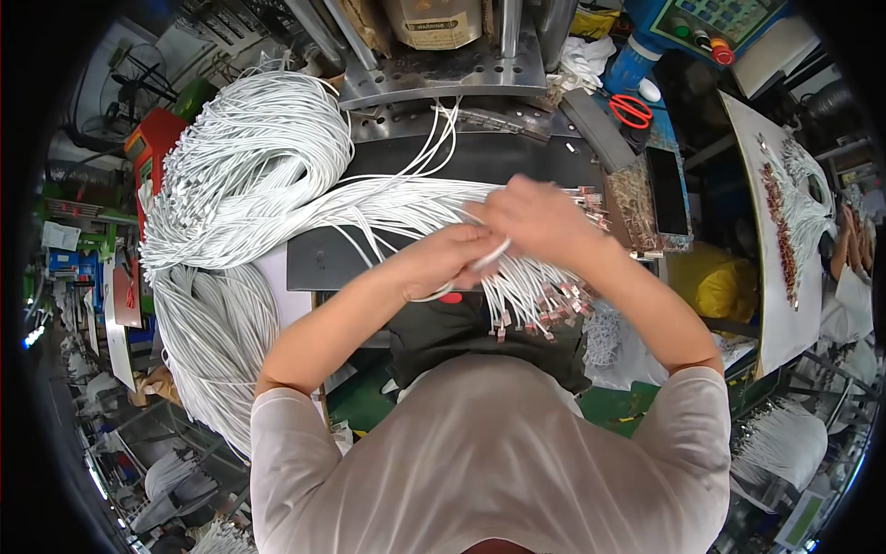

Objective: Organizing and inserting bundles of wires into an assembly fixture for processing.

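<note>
My left hand (pixel 452 256) is closed around a white cable, near the front edge of the black work surface (pixel 318 254). A short stretch of the white cable (pixel 496 253) shows between my two hands. Close beside it, my right hand (pixel 540 217) is curled over the cables; its fingers are smeared by motion, so what it grips is hidden. A bundle of white cables (pixel 397 198) runs under both hands from the left. The small reddish and clear connectors (pixel 558 305) on the cable ends hang over the front edge, to the right of my hands.
A large coil of white cables (pixel 249 138) lies at the left, with more cables (pixel 217 342) hanging below. Behind the surface stands a metal press (pixel 443 74). At the right are red-handled scissors (pixel 630 112), a phone (pixel 668 192) and a white board (pixel 748 175) bearing cables.
</note>
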The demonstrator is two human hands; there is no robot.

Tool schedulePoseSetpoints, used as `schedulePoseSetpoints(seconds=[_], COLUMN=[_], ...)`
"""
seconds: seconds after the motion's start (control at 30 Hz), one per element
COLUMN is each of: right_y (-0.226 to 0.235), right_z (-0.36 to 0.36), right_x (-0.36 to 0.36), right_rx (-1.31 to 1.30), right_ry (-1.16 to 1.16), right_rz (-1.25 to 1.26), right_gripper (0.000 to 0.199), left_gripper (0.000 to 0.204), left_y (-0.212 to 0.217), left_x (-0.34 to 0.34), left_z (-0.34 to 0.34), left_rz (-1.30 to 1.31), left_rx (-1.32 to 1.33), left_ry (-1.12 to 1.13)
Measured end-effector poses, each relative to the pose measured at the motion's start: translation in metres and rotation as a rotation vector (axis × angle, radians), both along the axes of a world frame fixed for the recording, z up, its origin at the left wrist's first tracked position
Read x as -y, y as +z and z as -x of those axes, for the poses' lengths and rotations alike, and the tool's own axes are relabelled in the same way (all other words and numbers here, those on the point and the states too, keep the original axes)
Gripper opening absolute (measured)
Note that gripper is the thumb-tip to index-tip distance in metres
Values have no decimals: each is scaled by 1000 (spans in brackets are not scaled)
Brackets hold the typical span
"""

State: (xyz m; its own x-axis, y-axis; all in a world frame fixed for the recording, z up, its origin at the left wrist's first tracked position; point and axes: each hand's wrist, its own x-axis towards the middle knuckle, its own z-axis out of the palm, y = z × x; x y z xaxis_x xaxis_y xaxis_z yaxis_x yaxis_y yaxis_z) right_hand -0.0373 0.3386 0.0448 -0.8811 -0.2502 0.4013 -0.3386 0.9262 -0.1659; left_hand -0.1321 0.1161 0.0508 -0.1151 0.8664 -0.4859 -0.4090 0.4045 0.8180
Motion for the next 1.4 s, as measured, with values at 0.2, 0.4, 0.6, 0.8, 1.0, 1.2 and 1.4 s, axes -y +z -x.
schedulePoseSetpoints(seconds=[0.2,0.4,0.6,0.8,1.0,1.2,1.4], right_y=[0,-11,-14,-51,-80,-50,-69], right_z=[31,23,11,67,65,60,62], right_x=[-19,-13,-37,-46,-47,-69,-74], right_rx=[304,303,833,-122,-189,492,503], right_ry=[-306,-211,-282,-333,-288,-399,-440], right_rz=[1554,1015,287,18,-69,1144,1508], right_gripper=[31,35,30,33,35,38,38], left_gripper=[35,28,29,32,31,25,16], left_y=[-4,-11,-26,-40,-41,-49,-53], left_x=[-21,-58,-80,-88,-83,-90,-102], left_z=[17,24,75,78,78,75,67], left_rz=[-21,-77,-100,-51,-79,21,25], left_rx=[-76,-5,59,111,192,-22,-260], left_ry=[79,121,494,520,447,378,240])
